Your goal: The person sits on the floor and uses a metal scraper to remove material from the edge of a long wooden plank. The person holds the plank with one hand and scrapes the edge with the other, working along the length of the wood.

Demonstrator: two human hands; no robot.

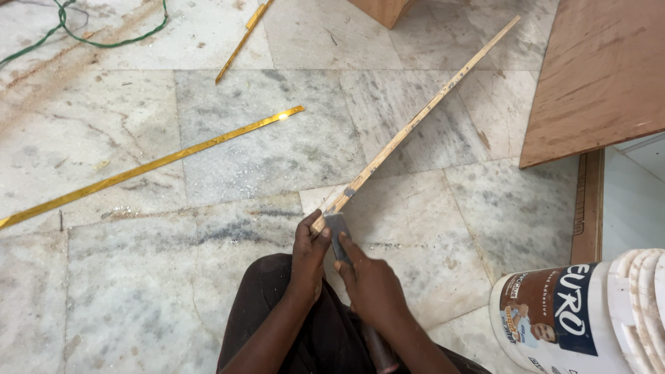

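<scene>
The long thin strip (422, 114) runs from the person's hands up and away to the right across the marble floor (263, 152), its near end pinched in the left hand (308, 253), whose fingers are curled closed around it at the thumb. The right hand (370, 284), just beside the left and touching the strip from below, is closed on a small grey flat tool (337, 232), its blade laid against the strip's near end. Both forearms come up from the bottom edge, over a dark-trousered knee (267, 305).

To the left of the hands, well apart, a shiny gold strip (149, 166) lies flat on the floor, and a second gold strip (242, 40) lies farther off beyond it. A green cable (104, 43) loops at the far left corner. To the right of the hands, near the right forearm, stands a white plastic bucket (589, 318) with a printed label. Beyond it, farther right, a brown plywood board (603, 76) lies flat, and a wooden block's corner (381, 10) shows at the top edge.
</scene>
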